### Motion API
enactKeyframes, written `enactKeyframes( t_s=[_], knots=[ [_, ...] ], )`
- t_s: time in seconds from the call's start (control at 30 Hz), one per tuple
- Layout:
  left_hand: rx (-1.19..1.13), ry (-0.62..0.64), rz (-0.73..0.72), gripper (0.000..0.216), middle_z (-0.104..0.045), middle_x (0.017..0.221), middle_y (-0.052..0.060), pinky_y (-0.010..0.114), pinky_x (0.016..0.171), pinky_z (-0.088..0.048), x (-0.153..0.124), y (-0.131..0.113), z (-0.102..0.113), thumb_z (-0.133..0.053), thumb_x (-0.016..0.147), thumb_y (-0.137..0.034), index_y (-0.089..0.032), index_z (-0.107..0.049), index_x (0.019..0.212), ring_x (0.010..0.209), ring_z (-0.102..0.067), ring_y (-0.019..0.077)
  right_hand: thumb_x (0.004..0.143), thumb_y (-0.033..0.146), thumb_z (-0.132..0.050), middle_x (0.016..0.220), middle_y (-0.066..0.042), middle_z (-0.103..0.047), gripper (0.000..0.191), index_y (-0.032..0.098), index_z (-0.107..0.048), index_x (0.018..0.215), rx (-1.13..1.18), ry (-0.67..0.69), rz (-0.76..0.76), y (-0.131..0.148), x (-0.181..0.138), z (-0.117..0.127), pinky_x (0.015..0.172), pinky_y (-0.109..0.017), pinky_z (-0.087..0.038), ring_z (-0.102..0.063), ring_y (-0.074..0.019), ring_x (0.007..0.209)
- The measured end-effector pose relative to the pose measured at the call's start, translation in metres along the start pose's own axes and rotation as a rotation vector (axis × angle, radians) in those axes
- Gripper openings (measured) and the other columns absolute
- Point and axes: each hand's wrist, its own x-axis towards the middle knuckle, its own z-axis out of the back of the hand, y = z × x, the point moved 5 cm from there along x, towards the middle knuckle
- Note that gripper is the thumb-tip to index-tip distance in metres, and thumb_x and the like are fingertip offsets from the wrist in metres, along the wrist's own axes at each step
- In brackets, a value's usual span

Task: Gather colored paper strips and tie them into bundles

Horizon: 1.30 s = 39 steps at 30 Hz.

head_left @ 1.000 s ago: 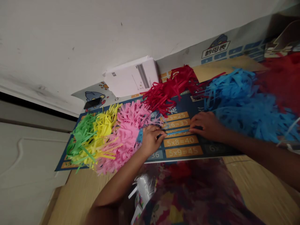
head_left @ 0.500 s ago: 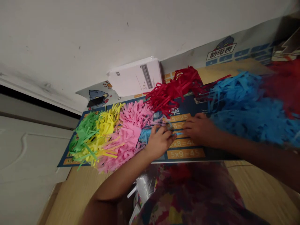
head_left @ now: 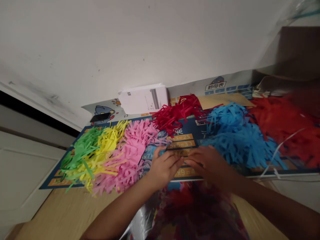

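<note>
My left hand (head_left: 163,168), fingers curled, rests low over the printed mat, closed on a small blue paper piece (head_left: 158,151) that shows behind its thumb and knuckles. From the right, my right hand (head_left: 211,165) reaches in with bent fingers, its fingertips meeting those of my left hand. What lies between the fingertips is hidden and blurred. Left of my hands is a pink fringed paper bundle (head_left: 133,150). Beyond them lies a red shredded bundle (head_left: 178,111), and just right of my right hand a big blue fringed paper pile (head_left: 240,140).
Yellow (head_left: 110,141) and green fringed paper (head_left: 83,150) lie at the left end of the dark mat (head_left: 53,173). A phone (head_left: 100,117) and a white pack with a barcode (head_left: 140,100) are near the wall. Bright red fringe (head_left: 285,123) covers the right end.
The camera view has turned, showing more of the right side. My hands have come closer together, and the thin blue strip between them no longer shows.
</note>
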Motion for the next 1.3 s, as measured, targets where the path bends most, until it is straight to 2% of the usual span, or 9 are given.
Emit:
enactKeyframes(
  t_s=[0.13, 0.27, 0.47, 0.57, 0.67, 0.8, 0.97, 1.2, 1.3],
  knots=[
    [-0.09, -0.146, -0.052, 0.017, -0.079, 0.094, -0.002, 0.042, 0.11, -0.027, 0.008, -0.022, 0.035, -0.055, 0.1, -0.019, -0.021, -0.071, 0.105, 0.086, -0.066, 0.0129, 0.078, 0.05, -0.07, 0.08, -0.002, -0.074, 0.03, 0.02, -0.076, 0.082, 0.858, 0.237, -0.313, 0.0, -0.01, -0.006, 0.068, -0.029, -0.042, -0.062, -0.0176, 0.073],
    [-0.163, -0.21, 0.005, 0.018, -0.079, 0.089, 0.0, 0.042, 0.111, -0.031, 0.015, -0.026, 0.04, -0.055, 0.099, -0.018, -0.02, -0.071, 0.109, 0.08, -0.067, 0.0132, 0.061, 0.044, -0.084, 0.059, 0.003, -0.062, 0.029, 0.018, -0.071, 0.063, 1.155, 0.237, -0.52, -0.002, -0.017, -0.019, 0.057, -0.024, -0.036, -0.049, -0.0101, 0.055],
    [-0.44, -0.182, 0.264, 0.014, -0.08, 0.095, 0.003, 0.035, 0.097, -0.048, 0.004, -0.022, 0.027, -0.061, 0.096, -0.022, -0.022, -0.074, 0.1, 0.087, -0.074, 0.0156, 0.057, 0.054, -0.087, 0.053, 0.001, -0.056, 0.04, 0.017, -0.071, 0.059, 1.225, 0.023, -0.62, 0.0, -0.036, -0.037, 0.053, -0.024, -0.034, -0.046, -0.0102, 0.053],
    [-0.473, -0.264, 0.389, 0.012, -0.08, 0.089, 0.003, 0.037, 0.096, -0.049, -0.003, -0.022, 0.02, -0.064, 0.094, -0.024, -0.023, -0.075, 0.092, 0.082, -0.073, 0.0163, 0.057, 0.059, -0.086, 0.05, 0.001, -0.054, 0.045, 0.016, -0.071, 0.061, 1.297, -0.044, -0.687, 0.005, -0.041, -0.042, 0.049, -0.024, -0.034, -0.044, -0.0097, 0.048],
    [-0.519, -0.325, 0.523, 0.009, -0.078, 0.078, 0.002, 0.037, 0.093, -0.051, -0.007, -0.024, 0.011, -0.068, 0.091, -0.025, -0.022, -0.074, 0.085, 0.074, -0.072, 0.0159, 0.053, 0.054, -0.09, 0.049, 0.002, -0.054, 0.044, 0.017, -0.067, 0.058, 1.357, -0.167, -0.729, 0.01, -0.042, -0.043, 0.047, -0.023, -0.037, -0.045, -0.009, 0.045],
    [-0.616, -0.394, 0.576, 0.009, -0.077, 0.08, 0.005, 0.031, 0.079, -0.054, -0.005, -0.03, 0.007, -0.07, 0.089, -0.023, -0.019, -0.075, 0.083, 0.077, -0.07, 0.017, 0.051, 0.046, -0.093, 0.052, 0.002, -0.059, 0.041, 0.018, -0.065, 0.062, 1.426, -0.3, -0.734, 0.015, -0.042, -0.041, 0.046, -0.021, -0.042, -0.052, -0.0101, 0.046],
    [-0.755, -0.379, 0.67, 0.01, -0.076, 0.084, 0.006, 0.025, 0.073, -0.055, -0.006, -0.031, 0.002, -0.067, 0.091, -0.019, -0.018, -0.076, 0.087, 0.079, -0.071, 0.0156, 0.053, 0.037, -0.094, 0.059, 0.004, -0.063, 0.038, 0.021, -0.067, 0.075, 1.515, -0.4, -0.733, 0.013, -0.042, -0.041, 0.041, -0.019, -0.04, -0.054, -0.0097, 0.043],
    [-0.788, -0.388, 0.594, 0.009, -0.075, 0.079, 0.004, 0.029, 0.08, -0.055, -0.007, -0.026, -0.006, -0.071, 0.089, -0.026, -0.021, -0.078, 0.087, 0.076, -0.07, 0.0157, 0.063, 0.033, -0.086, 0.068, 0.003, -0.061, 0.023, 0.021, -0.066, 0.066, 1.331, -0.547, -0.609, 0.01, -0.044, -0.041, 0.049, -0.021, -0.044, -0.052, -0.0092, 0.053],
    [-0.883, -0.355, 0.691, 0.009, -0.074, 0.078, 0.004, 0.03, 0.079, -0.054, -0.013, -0.016, -0.014, -0.072, 0.087, -0.026, -0.022, -0.077, 0.081, 0.077, -0.069, 0.0166, 0.074, 0.033, -0.077, 0.074, 0.001, -0.064, 0.012, 0.023, -0.069, 0.071, 1.018, -0.499, -0.427, -0.002, -0.036, -0.022, 0.058, -0.024, -0.048, -0.057, -0.0128, 0.063]
  ],
)
